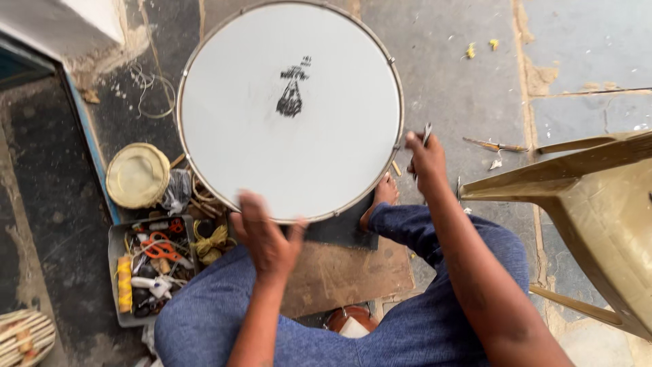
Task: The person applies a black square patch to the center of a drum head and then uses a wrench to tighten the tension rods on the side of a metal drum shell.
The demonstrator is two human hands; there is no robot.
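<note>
A large round drum [292, 109] with a white skin, a dark mark near its middle and a metal rim stands on the floor in front of my knees. My left hand [266, 238] grips its near rim at the lower left. My right hand [424, 160] is at the right side of the rim, closed on a thin metal tool [426, 134] that points up beside the hoop. My bare foot [382, 196] shows just under the drum's lower right edge.
A grey tray [115, 272] of scissors, thread spools and small tools lies at the left, with a round yellowish lid [138, 175] above it. A tan plastic chair [598, 204] stands at the right. A board [353, 272] lies under my legs. Scraps dot the stone floor.
</note>
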